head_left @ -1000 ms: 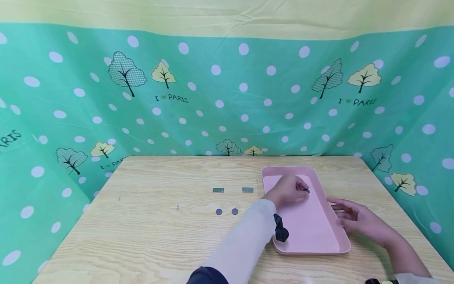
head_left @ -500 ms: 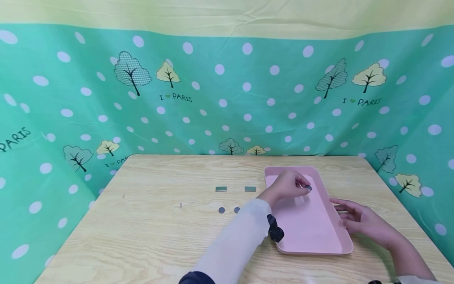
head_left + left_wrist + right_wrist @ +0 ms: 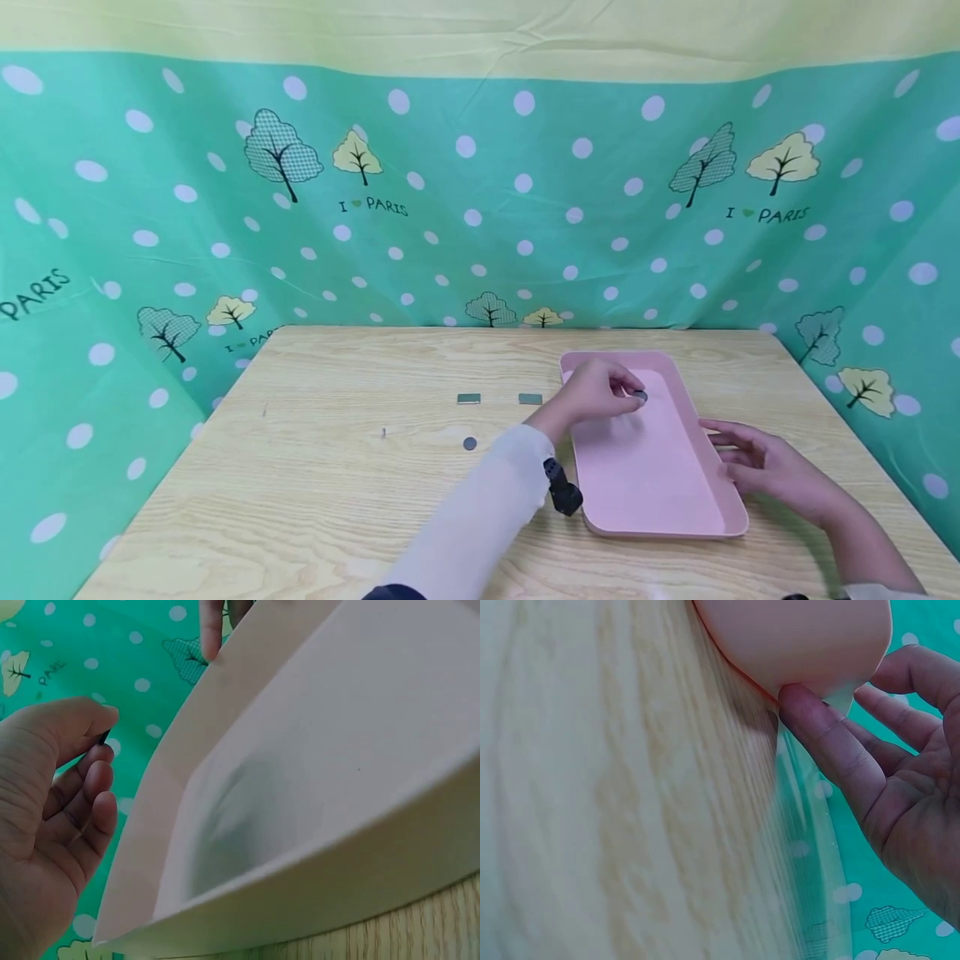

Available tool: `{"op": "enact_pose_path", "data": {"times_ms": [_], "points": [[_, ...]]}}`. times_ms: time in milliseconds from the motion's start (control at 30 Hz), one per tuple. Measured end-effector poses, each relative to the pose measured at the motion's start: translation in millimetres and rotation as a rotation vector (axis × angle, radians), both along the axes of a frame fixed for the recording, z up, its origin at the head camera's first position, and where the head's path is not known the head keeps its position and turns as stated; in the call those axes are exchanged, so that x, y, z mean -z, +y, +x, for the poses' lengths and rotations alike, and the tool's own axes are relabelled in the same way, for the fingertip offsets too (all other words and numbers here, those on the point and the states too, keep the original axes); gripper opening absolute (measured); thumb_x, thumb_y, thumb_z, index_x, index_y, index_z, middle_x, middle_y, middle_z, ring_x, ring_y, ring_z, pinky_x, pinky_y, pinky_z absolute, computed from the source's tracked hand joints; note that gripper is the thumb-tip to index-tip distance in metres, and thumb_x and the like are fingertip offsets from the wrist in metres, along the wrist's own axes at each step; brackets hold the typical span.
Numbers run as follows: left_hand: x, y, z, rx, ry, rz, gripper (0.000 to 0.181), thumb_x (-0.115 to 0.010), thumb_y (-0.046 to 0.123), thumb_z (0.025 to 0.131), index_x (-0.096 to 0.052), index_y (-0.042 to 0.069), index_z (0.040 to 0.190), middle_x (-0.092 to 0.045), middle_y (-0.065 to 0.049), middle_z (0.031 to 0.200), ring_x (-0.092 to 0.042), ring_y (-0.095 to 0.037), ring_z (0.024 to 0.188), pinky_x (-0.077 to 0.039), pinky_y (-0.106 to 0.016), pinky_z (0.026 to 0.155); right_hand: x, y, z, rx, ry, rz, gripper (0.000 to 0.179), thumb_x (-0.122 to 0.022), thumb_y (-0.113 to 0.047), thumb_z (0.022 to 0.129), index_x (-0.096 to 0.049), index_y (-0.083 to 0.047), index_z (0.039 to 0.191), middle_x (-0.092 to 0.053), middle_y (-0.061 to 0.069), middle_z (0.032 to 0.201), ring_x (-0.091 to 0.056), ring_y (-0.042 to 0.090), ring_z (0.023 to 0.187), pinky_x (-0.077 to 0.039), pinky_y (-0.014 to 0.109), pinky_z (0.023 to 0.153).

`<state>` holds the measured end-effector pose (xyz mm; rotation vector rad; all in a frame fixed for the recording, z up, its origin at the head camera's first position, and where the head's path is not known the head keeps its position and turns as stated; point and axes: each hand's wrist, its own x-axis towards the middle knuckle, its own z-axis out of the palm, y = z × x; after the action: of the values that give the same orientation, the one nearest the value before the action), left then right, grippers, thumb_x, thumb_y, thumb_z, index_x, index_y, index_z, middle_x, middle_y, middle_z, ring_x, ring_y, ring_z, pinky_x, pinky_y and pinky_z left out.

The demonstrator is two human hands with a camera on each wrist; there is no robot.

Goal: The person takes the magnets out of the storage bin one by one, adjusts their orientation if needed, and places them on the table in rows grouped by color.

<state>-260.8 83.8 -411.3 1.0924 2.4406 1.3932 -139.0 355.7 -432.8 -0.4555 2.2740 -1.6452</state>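
Note:
My left hand [image 3: 596,392] is over the far part of a pink tray [image 3: 652,475] and pinches a small dark disc [image 3: 641,396] between thumb and fingertips. In the left wrist view only the thin dark edge of that disc [image 3: 104,738] shows. Along the tray's right side, my right hand [image 3: 772,467] touches the outer wall with its fingertips. The right wrist view has the thumb [image 3: 821,735] against the tray wall [image 3: 810,645], the other fingers loosely bent. One dark disc [image 3: 469,443] lies on the table left of the sleeve.
Two small green-grey rectangular pieces [image 3: 468,399] lie in a row left of the tray. A tiny mark or bit [image 3: 383,432] is farther left on the wooden table [image 3: 300,500]. A green dotted cloth [image 3: 420,208] hangs behind and at the sides.
My left hand has shifted a little left over the tray, still holding the disc. A second disc on the table is now hidden by the left sleeve. The right hand stays on the tray.

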Motion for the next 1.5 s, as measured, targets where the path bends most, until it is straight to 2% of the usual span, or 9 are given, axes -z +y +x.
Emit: {"op": "enact_pose_path", "data": {"times_ms": [267,467,667,900,1167,1500], "points": [[-6.5,-19.1,3.7,-0.007,0.024,0.023,0.012,-0.077,0.008,0.082,-0.076,0.005,0.093,-0.069,0.009,0.078,-0.056,0.002,0.067,-0.05,-0.013,0.063,0.9,0.4,-1.8,0.01,0.013,0.014,0.058,-0.056,-0.004,0.097,-0.028,0.008,0.147,-0.058,-0.017,0.126,-0.061,0.003,0.109,-0.058,0.041,0.076],[-7.5,-34.8,7.8,-0.01,0.075,0.036,0.011,-0.078,0.01,0.08,-0.077,0.006,0.091,-0.068,0.009,0.075,-0.057,0.002,0.066,-0.049,-0.014,0.061,0.1,1.0,-0.8,0.01,0.017,0.03,0.057,-0.056,-0.005,0.097,-0.029,0.009,0.146,-0.058,-0.018,0.125,-0.06,0.002,0.108,-0.058,0.039,0.076],[-9.9,-51.3,15.9,-0.056,0.095,0.03,0.011,-0.077,0.015,0.081,-0.078,0.01,0.091,-0.068,0.014,0.078,-0.057,0.002,0.068,-0.048,-0.015,0.063,1.0,1.6,-0.4,-0.005,0.018,0.018,0.056,-0.055,-0.004,0.098,-0.028,0.009,0.146,-0.057,-0.018,0.125,-0.06,0.001,0.109,-0.058,0.039,0.076],[-10.0,-73.0,23.3,-0.063,0.129,0.066,0.01,-0.076,0.011,0.081,-0.077,0.009,0.09,-0.068,0.01,0.081,-0.058,-0.001,0.069,-0.05,-0.016,0.06,2.5,2.4,-1.0,-0.017,0.011,0.004,0.056,-0.054,-0.003,0.098,-0.028,0.007,0.147,-0.057,-0.018,0.126,-0.06,0.002,0.109,-0.058,0.04,0.076],[-8.0,-97.3,25.7,-0.06,0.164,0.118,0.009,-0.076,0.008,0.08,-0.076,0.007,0.09,-0.068,0.003,0.084,-0.058,-0.004,0.069,-0.052,-0.019,0.059,1.8,3.3,-0.6,-0.017,0.016,0.008,0.057,-0.054,-0.004,0.098,-0.028,0.007,0.147,-0.057,-0.019,0.126,-0.059,0.001,0.11,-0.058,0.039,0.076],[-5.7,-120.4,29.6,-0.058,0.242,0.119,0.011,-0.076,0.008,0.079,-0.076,0.006,0.09,-0.068,0.001,0.082,-0.059,-0.007,0.068,-0.052,-0.02,0.059,3.2,3.2,-1.4,-0.031,0.026,-0.002,0.055,-0.053,-0.002,0.098,-0.029,0.005,0.148,-0.058,-0.018,0.127,-0.059,0.002,0.11,-0.058,0.039,0.077]]}}
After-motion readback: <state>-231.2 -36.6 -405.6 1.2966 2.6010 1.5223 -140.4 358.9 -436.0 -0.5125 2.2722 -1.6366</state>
